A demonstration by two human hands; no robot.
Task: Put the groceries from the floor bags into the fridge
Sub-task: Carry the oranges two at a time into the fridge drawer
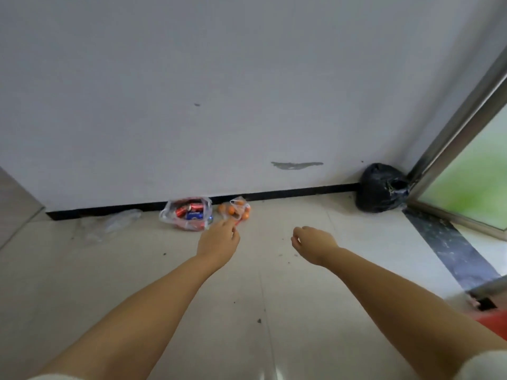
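Observation:
Two clear plastic bags lie on the floor against the black skirting. The left bag holds red and blue drink cans. To its right, the smaller bag holds several small oranges. My left hand reaches out just in front of the orange bag, fingers loosely curled, holding nothing. My right hand hangs in the air further right, fingers loosely curled and empty, apart from both bags. The fridge is not in view.
An empty crumpled clear bag lies left of the can bag. A full black rubbish bag sits in the right corner beside a metal-framed glass door. Something red shows at the right edge. Pale floor tiles stretch below my arms.

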